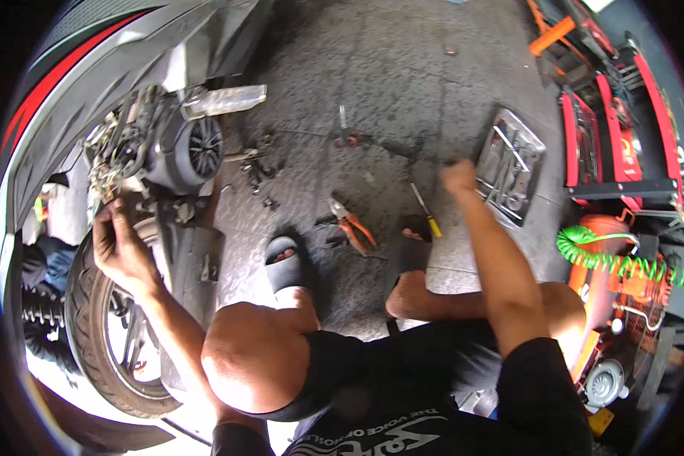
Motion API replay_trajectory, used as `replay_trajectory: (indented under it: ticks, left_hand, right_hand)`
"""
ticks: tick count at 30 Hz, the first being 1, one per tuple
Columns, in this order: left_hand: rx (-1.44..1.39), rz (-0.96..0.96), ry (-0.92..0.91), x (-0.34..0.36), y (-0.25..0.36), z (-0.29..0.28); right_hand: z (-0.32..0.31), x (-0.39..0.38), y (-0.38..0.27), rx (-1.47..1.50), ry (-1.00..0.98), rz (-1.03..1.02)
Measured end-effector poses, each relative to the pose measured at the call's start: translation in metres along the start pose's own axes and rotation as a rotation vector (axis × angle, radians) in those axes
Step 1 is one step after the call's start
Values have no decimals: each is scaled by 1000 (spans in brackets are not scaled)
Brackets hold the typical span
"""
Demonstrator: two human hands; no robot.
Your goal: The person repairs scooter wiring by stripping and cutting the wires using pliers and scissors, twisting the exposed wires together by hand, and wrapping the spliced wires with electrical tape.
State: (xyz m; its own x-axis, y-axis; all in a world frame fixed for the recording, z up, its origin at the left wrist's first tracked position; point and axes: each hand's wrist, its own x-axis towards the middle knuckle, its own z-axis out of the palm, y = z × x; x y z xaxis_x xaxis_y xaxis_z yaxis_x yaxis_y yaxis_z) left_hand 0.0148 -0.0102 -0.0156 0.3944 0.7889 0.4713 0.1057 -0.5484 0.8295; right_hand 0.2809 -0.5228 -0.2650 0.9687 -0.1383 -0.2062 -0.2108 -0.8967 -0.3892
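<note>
My left hand point(123, 251) is raised beside the motor scooter's rear wheel point(83, 334), its fingertips pinched together just below the exposed engine parts point(114, 156). Whatever lies between those fingertips is too small to make out. Over the floor to the right, my right hand point(460, 178) is closed, with a small dark end at its fingers that I cannot name. Just right of it lies a metal tray point(536, 140) of wrenches. A screwdriver point(425, 209) with a yellow handle rests on the floor left of that hand. Orange-handled pliers point(351, 226) lie between my feet.
Loose dark metal parts point(258, 175) and a red-handled tool point(346, 137) lie on the floor. A red tool box point(619, 137) stands open at the right, above a coiled green air hose point(615, 262) and an orange compressor point(596, 285). The scooter's body point(129, 64) overhangs the left.
</note>
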Motion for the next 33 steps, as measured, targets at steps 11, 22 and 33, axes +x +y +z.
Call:
replay_trajectory:
  ticks: [11, 22, 33]
  left_hand:
    - [-11, 74, -46, -16, 29, 10]
    - [-195, -121, 23, -29, 40, 17]
    - [-202, -147, 31, -33, 35, 18]
  right_hand:
    - [49, -51, -32, 2, -141, -237]
    - [181, 22, -174, -239, 234, -612]
    - [153, 31, -186, 983, -377, 108]
